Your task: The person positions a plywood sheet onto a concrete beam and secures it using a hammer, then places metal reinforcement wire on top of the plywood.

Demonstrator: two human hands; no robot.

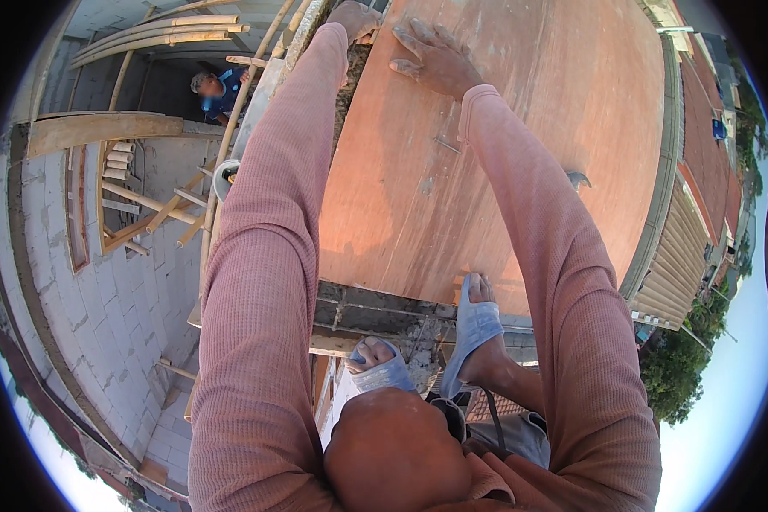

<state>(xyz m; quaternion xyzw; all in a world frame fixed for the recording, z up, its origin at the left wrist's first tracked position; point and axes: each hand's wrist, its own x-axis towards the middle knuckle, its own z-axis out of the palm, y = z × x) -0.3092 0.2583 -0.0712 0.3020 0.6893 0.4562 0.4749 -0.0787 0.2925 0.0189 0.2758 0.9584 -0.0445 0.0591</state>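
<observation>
Plywood sheet (503, 145), reddish-brown, lies flat atop the wall edge, high over the room below. Right hand (433, 58) rests on its far end, fingers spread and flat, gripping nothing. Left hand (354, 19) reaches the sheet's left edge by the concrete; whether its fingers clasp it I cannot tell. Blue sandals (474, 328) stand at the near edge. Another person (215, 92) works below among wooden poles (158, 34)

Grey block wall (102, 290) dropped away on the left, wooden poles (158, 34) lay across its top, a ladder (166, 209) leaned below, another person in blue (218, 92) stood beneath, tiled roofs (708, 145) and trees (687, 367) spread on the right.
</observation>
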